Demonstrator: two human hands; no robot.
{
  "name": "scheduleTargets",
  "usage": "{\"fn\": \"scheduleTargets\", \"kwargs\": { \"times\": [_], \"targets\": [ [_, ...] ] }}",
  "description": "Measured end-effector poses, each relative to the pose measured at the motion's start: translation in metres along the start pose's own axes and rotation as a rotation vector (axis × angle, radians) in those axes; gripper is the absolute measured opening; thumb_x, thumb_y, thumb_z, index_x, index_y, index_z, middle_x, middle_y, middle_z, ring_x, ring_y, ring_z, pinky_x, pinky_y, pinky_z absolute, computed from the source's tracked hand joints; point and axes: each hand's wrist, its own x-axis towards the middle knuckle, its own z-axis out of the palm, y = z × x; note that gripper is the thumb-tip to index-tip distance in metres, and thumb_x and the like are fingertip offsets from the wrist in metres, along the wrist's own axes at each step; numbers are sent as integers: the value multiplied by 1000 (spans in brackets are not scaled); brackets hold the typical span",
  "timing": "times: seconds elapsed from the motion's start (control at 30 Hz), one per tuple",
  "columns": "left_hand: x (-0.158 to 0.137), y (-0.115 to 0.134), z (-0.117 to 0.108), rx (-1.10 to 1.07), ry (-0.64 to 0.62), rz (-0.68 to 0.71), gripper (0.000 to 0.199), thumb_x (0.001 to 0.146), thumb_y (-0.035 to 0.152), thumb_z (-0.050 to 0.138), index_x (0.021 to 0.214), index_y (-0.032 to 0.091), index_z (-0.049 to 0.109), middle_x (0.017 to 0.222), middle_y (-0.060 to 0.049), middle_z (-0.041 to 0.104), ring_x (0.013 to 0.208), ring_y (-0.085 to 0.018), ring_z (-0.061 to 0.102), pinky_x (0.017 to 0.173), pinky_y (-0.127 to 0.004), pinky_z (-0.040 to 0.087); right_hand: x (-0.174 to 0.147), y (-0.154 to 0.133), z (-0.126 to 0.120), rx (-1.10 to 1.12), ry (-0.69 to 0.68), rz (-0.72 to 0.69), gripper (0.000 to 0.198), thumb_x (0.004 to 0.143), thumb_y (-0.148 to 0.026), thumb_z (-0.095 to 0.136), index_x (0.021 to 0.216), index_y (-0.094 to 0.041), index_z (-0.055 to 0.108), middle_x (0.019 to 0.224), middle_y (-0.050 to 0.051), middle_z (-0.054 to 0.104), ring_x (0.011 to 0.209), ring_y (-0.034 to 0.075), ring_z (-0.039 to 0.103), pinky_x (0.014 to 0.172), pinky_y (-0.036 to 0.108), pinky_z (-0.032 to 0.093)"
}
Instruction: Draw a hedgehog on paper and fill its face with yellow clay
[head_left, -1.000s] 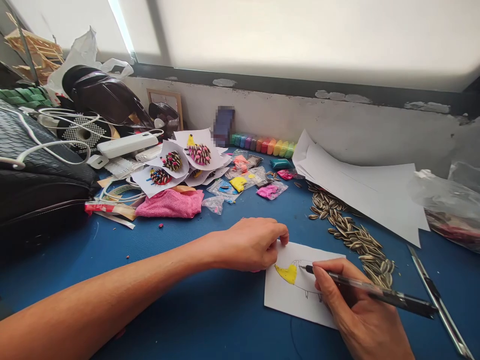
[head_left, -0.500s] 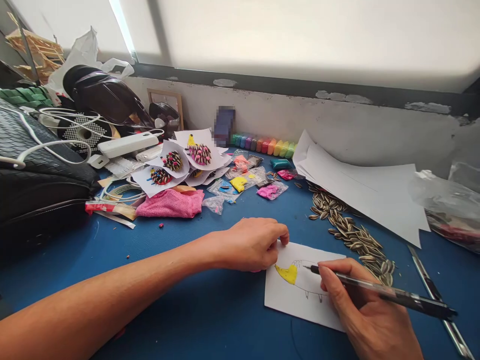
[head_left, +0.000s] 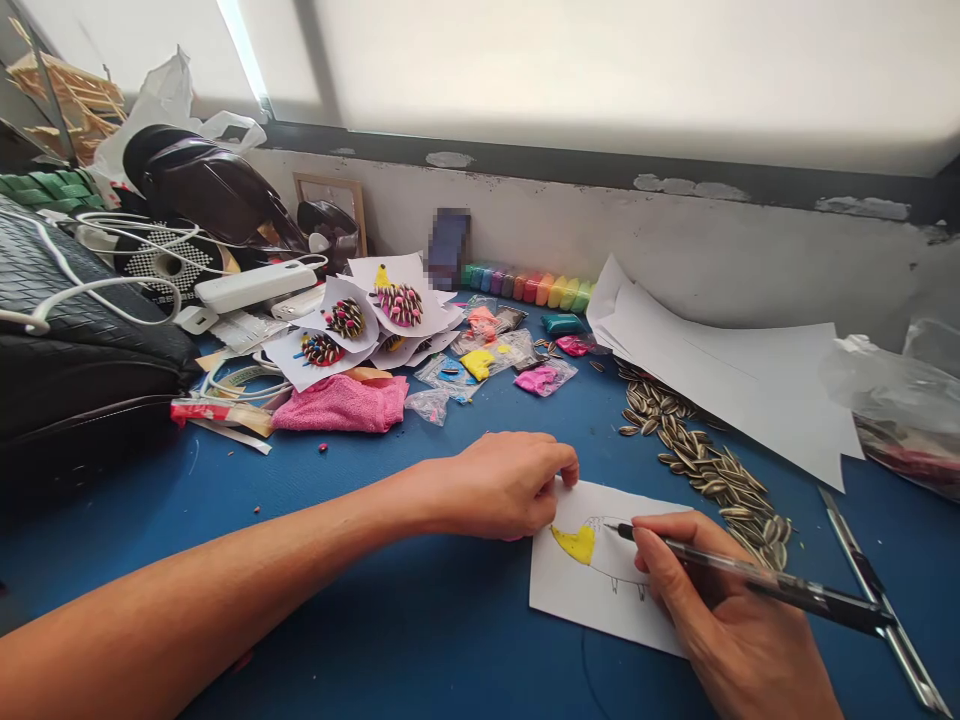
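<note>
My right hand (head_left: 739,605) grips a black pen (head_left: 765,575), its tip on or just above a small white sheet of paper (head_left: 570,595). The sheet carries an outline drawing with a rounded body and short legs. Flat yellow clay (head_left: 576,545) fills the head end, and small pen marks sit along the top of the body beside it. My left hand (head_left: 510,485) is closed at the sheet's upper left corner, its fingers curled and pressing there. Its palm side is hidden, with a bit of pink showing beneath.
Sunflower seeds (head_left: 720,480) lie in a pile beyond the sheet, near larger white papers (head_left: 720,370). At right rests a utility knife (head_left: 862,560). Bagged clay (head_left: 480,362), a pink cloth (head_left: 341,403), seed-covered pictures (head_left: 397,300) and a black bag (head_left: 82,350) stand farther back and left.
The pen tip has shifted slightly up and left along the top of the drawn body, with my right hand moving along. My left hand stays at the sheet's corner.
</note>
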Motion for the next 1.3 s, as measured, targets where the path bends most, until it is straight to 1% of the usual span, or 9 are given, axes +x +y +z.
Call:
{"fn": "scheduleTargets", "kwargs": {
  "times": [0.17, 0.3, 0.43, 0.6, 0.77, 0.93, 1.13, 1.3],
  "targets": [
    [0, 0, 0, 3, 9, 0, 29, 82, 16, 47, 109, 22, 56, 109, -1, 63, 86, -15, 64, 67, -22, 46, 0, -2, 0, -15, 2, -30, 27, 90, -50, 52, 87, -26, 65, 64, -3, 63, 56, 15, 60, 48, 24, 44],
    [0, 1, 0, 8, 10, 2, 28, 82, 16, 47, 107, 22, 56, 109, -1, 63, 84, -15, 64, 65, -22, 46, 1, -1, 0, -20, 12, -41, 26, 90, -49, 53, 83, -26, 64, 64, -3, 63, 55, 14, 59, 48, 23, 44],
    [-1, 1, -1, -3, 9, 0, 29, 82, 16, 46, 108, 22, 57, 108, -1, 62, 84, -15, 64, 63, -22, 45, 2, -1, -1, 7, -25, -51, 26, 90, -48, 54, 82, -26, 64, 63, -3, 61, 52, 13, 53, 48, 24, 43],
    [-1, 1, -1, 3, 8, -1, 28, 82, 16, 46, 108, 22, 56, 108, -1, 62, 84, -14, 64, 64, -22, 46, 2, -1, -1, 12, -35, -47, 24, 89, -47, 55, 81, -26, 63, 64, -3, 60, 53, 13, 51, 48, 23, 43],
    [0, -1, 1, 1, 10, 5, 27, 83, 17, 47, 108, 23, 56, 109, -1, 63, 85, -14, 64, 64, -22, 46, 2, -1, -3, 4, -18, -29, 26, 88, -48, 55, 79, -26, 64, 65, -2, 64, 55, 14, 58, 47, 24, 45],
    [1, -1, 1, -9, 12, 15, 28, 82, 17, 46, 108, 22, 57, 107, -1, 63, 83, -14, 63, 61, -21, 44, 7, 0, -11, -81, 4, -45, 27, 84, -52, 59, 77, -27, 66, 58, -4, 66, 46, 14, 58, 37, 23, 41],
    [1, -1, 1, -3, 4, 8, 26, 83, 17, 47, 107, 22, 56, 108, -2, 63, 77, -13, 62, 60, -21, 44, 3, -5, -4, -2, 27, 17, 24, 87, -49, 57, 80, -28, 66, 60, -4, 67, 51, 15, 60, 45, 24, 46],
    [0, -1, 1, -2, 8, 10, 27, 83, 16, 47, 107, 22, 57, 109, -2, 63, 87, -15, 63, 64, -22, 45, 2, -6, -2, -22, 39, 19, 24, 88, -49, 56, 81, -28, 66, 60, -4, 66, 51, 14, 58, 44, 24, 44]
  ]
}}
